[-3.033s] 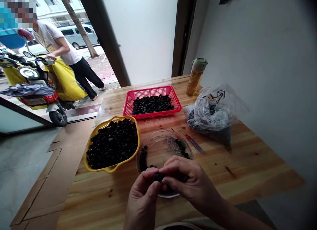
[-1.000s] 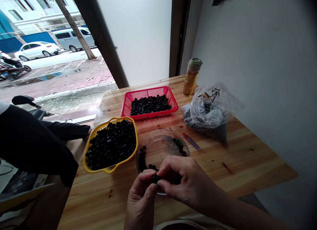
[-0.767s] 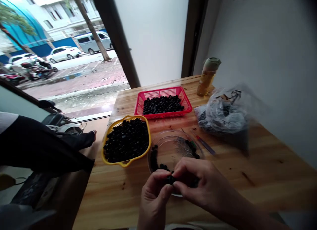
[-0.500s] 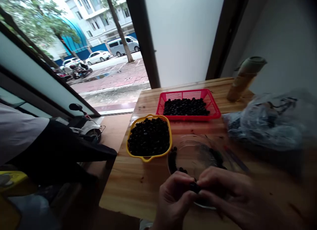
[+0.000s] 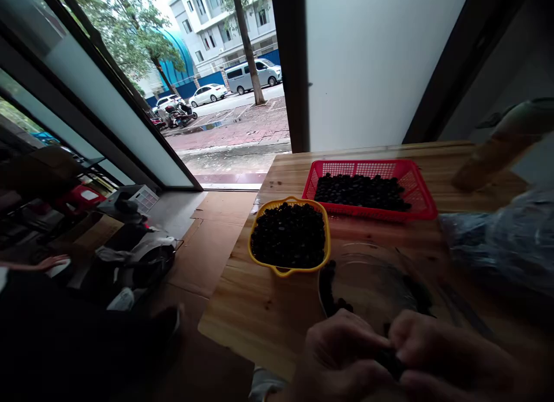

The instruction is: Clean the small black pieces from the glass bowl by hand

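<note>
At the bottom of the frame, your left hand (image 5: 341,356) and right hand (image 5: 445,361) are closed together on one small black piece (image 5: 392,361), pinching it from both sides above the clear dish (image 5: 381,275). The yellow basket (image 5: 289,235) and red basket (image 5: 367,188), both full of black pieces, stand on the counter (image 5: 255,309) within your reach.
</note>
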`<state>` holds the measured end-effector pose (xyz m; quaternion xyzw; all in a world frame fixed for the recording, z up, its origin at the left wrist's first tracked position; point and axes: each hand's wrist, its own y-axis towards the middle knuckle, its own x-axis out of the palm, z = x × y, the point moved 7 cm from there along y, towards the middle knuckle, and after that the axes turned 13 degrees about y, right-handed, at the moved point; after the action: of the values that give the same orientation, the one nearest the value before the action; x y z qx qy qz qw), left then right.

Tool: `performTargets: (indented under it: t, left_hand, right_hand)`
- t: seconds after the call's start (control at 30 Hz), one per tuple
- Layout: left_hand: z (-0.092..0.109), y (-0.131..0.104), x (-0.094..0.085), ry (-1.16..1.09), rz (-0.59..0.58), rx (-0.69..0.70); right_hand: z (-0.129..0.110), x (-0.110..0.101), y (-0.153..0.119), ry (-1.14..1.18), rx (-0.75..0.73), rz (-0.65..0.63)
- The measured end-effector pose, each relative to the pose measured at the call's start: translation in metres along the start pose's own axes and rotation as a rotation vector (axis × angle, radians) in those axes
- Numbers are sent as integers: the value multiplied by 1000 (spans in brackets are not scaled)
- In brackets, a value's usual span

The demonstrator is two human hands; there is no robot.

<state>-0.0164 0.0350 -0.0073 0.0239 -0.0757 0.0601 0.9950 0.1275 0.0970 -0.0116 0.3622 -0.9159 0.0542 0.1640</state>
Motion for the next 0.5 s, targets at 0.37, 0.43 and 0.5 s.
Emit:
performTargets:
  t: [0.37, 0.43, 0.5]
  left_hand:
    - [-6, 6, 1, 157, -204, -19]
    - [-7, 6, 1, 154, -216, -19]
    - [-8, 5, 2, 156, -221, -24]
  right_hand:
    - [15, 12, 3, 358, 621, -29]
    - [17, 13, 0, 387, 598, -26]
    - [18, 15, -1, 422, 560, -26]
